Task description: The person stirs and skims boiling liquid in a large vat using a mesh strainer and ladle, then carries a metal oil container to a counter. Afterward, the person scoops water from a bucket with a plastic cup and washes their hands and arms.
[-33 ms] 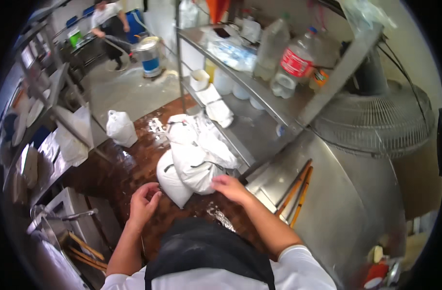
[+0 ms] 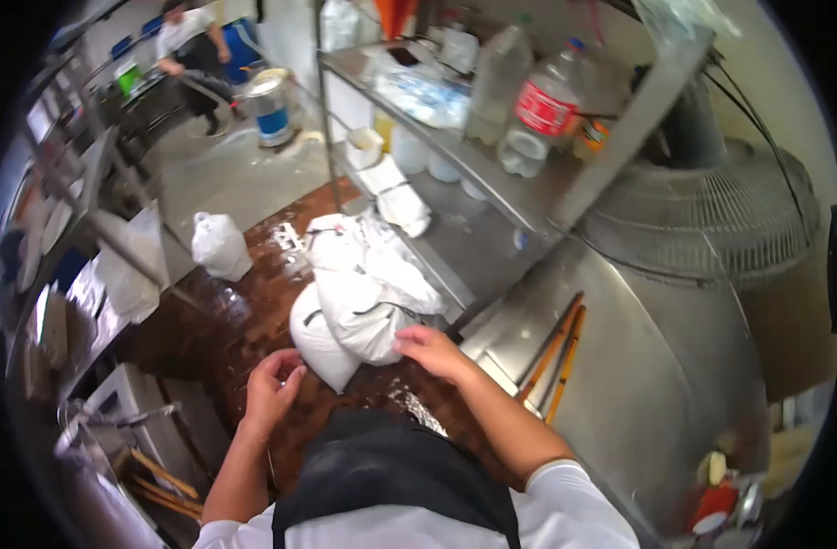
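You stand over a red-brown floor (image 2: 244, 334) in a cluttered workroom, wet-looking and dusted with white in places. Reading your view as a clock face, a steel rack (image 2: 557, 199) runs across 1 o'clock, a broad steel surface (image 2: 656, 384) fills 4 o'clock, and a large caged fan (image 2: 702, 224) sits close to 3 o'clock. Another person (image 2: 194, 55) is in the background between 10 and 11 o'clock.

Near the centre, just toward 9 o'clock, white sacks lie heaped on the floor. The upper sack (image 2: 361, 316) overlaps the lower sack (image 2: 319, 348). Your right hand (image 2: 441, 357) comes in from 5 o'clock, its fingers loosely bent, the upper sack at their 10 o'clock; the tips meet its edge, but you cannot tell whether they grip it. Your left hand (image 2: 272, 389), toward 8 o'clock, has its fingers half curled with a small gap to the thumb, holding nothing visible; the lower sack lies just beside, at their 2 o'clock.

A white-and-blue drum (image 2: 270, 114) stands toward 11 o'clock, its contents unclear. At 1 o'clock, on the rack, a red-labelled bottle (image 2: 542, 114) is see-through, beside a cloudy bottle (image 2: 499, 87). A small white tub (image 2: 363, 151) sits at 11 o'clock, its inside too blurred to read.
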A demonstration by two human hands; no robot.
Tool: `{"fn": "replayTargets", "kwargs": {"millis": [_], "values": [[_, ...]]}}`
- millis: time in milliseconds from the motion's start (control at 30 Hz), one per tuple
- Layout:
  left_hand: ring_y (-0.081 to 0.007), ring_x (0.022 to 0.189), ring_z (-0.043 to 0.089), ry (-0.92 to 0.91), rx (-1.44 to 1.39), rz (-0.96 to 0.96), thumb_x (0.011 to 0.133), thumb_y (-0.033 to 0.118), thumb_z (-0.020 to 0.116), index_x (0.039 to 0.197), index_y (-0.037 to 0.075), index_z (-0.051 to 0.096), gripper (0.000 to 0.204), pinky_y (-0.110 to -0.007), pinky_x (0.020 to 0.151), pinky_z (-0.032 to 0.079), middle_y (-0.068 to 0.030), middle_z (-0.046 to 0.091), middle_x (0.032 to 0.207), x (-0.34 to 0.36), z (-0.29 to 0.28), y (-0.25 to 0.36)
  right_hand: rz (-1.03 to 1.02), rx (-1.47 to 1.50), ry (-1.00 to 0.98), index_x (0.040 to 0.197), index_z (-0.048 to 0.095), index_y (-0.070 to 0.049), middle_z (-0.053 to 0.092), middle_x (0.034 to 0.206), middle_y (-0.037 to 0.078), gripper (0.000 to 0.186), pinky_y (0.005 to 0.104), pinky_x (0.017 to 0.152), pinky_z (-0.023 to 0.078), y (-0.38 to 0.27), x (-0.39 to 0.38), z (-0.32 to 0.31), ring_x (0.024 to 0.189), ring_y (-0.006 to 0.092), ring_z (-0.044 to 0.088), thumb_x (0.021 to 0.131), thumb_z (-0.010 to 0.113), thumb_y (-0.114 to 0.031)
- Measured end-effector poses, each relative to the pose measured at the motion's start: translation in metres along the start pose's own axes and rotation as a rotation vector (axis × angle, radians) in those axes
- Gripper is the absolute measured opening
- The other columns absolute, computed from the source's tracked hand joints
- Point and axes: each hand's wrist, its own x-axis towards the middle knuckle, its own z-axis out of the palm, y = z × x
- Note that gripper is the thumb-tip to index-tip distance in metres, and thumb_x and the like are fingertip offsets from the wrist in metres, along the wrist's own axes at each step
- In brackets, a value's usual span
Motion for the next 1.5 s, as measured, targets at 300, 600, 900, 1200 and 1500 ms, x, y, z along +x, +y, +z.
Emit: {"fn": "replayTargets", "kwargs": {"millis": [300, 600, 900, 1200, 1500], "values": [[-0.0246, 0.086, 0.067, -0.844, 0.327, 0.048, 0.08, 0.028, 0.072, 0.118, 0.004, 0.062, 0.046, -0.035, 0.08, 0.052, -0.0139, 0.069, 0.098, 0.073, 0.067, 0.003, 0.091, -0.036, 0.142, 0.121, 0.06, -0.003, 0.066, 0.107, 0.008, 0.045, 0.0303, 0.084, 0.049, 0.028, -0.082, -0.009, 0.099, 0.0171, 0.061, 0.089, 0.066, -0.035], [-0.0273, 0.088, 0.065, -0.998, 0.425, 0.296, 0.08, 0.028, 0.072, 0.117, 0.004, 0.061, 0.046, -0.037, 0.08, 0.051, -0.0136, 0.068, 0.098, 0.138, 0.108, -0.001, 0.069, 0.381, 0.448, 0.117, 0.061, -0.002, 0.065, 0.11, 0.015, 0.052, 0.0342, 0.089, 0.048, 0.018, -0.115, 0.012, 0.103, 0.0237, 0.062, 0.082, 0.071, -0.039], [-0.0278, 0.089, 0.065, -1.193, 0.496, 0.417, 0.079, 0.03, 0.07, 0.116, 0.003, 0.061, 0.046, -0.037, 0.08, 0.051, -0.0146, 0.068, 0.101, 0.103, 0.152, 0.029, -0.016, 0.211, 0.463, 0.121, 0.057, -0.001, 0.064, 0.114, 0.014, 0.047, 0.0322, 0.09, 0.049, 0.014, -0.17, 0.016, 0.104, 0.0217, 0.062, 0.087, 0.068, -0.032], [-0.0239, 0.088, 0.066, -1.225, 0.466, 0.428, 0.08, 0.026, 0.072, 0.117, 0.001, 0.06, 0.047, -0.035, 0.08, 0.051, -0.0148, 0.068, 0.098, 0.01, 0.213, 0.074, -0.029, 0.313, 0.472, 0.12, 0.058, 0.003, 0.067, 0.107, 0.013, 0.05, 0.0294, 0.086, 0.049, 0.071, -0.268, -0.009, 0.099, 0.0188, 0.063, 0.087, 0.068, -0.033], [-0.0247, 0.09, 0.067, -1.132, 0.329, 0.443, 0.08, 0.02, 0.072, 0.114, 0.001, 0.062, 0.04, -0.034, 0.078, 0.051, -0.015, 0.069, 0.095, -0.041, 0.252, 0.106, -0.072, 0.297, 0.393, 0.126, 0.053, 0.002, 0.062, 0.119, 0.013, 0.05, 0.0312, 0.096, 0.045, 0.089, -0.334, -0.028, 0.112, 0.0186, 0.058, 0.091, 0.065, -0.03]]}}
